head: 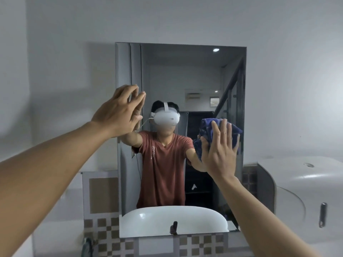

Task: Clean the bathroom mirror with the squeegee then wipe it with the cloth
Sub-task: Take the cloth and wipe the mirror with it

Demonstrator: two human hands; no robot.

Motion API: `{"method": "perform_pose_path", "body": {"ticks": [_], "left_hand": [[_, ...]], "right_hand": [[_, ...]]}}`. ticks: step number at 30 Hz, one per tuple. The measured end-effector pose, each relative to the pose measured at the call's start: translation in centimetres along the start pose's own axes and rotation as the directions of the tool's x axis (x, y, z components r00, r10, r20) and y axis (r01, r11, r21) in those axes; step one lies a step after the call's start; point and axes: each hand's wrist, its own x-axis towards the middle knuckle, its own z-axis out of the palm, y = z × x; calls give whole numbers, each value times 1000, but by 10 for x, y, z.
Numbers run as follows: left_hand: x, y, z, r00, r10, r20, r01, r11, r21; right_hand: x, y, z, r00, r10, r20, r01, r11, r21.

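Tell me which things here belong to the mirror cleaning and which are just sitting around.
Part of the job: mirror, blue cloth, right hand pressing the cloth flat on the glass, left hand at the mirror's left edge.
Lying about: white wall dispenser, checkered tiles.

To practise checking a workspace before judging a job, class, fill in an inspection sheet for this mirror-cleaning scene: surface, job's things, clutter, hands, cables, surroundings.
Surface: rectangular frameless wall mirror; streaks or wetness cannot be told.
Job's things: crumpled dark blue cloth against the glass, right side; squeegee not seen.
Clutter: nothing seen.
Hands: left hand flat on the glass near its left edge, fingers straight; right hand presses the cloth with straight fingers.
Cables: thin white cable from the white headset, seen only in reflection.
Surroundings: white wall, brown-and-white checked tiles, white plastic dispenser at right, white basin reflected.
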Motion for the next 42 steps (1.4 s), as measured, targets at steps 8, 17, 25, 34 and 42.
{"method": "perform_pose_path", "body": {"ticks": [8,17,25,34,42], "left_hand": [[1,-5,0,1000,6,-4,-6,1000,-2],[5,-14,-8,1000,28,9,-28,999,21],[2,-13,3,999,29,-33,-28,999,24],[-35,23,17,974,-174,-143,156,980,-123],[-87,56,41,994,-97,41,102,983,-150]], "right_hand": [[2,-79,18,939,-341,40,340,940,28],[-40,-145,49,736,-668,110,662,744,84],[-79,-144,59,588,-785,192,778,615,131],[-75,-95,41,594,-772,224,784,619,52],[-46,-48,14,820,-521,238,541,841,-25]]}}
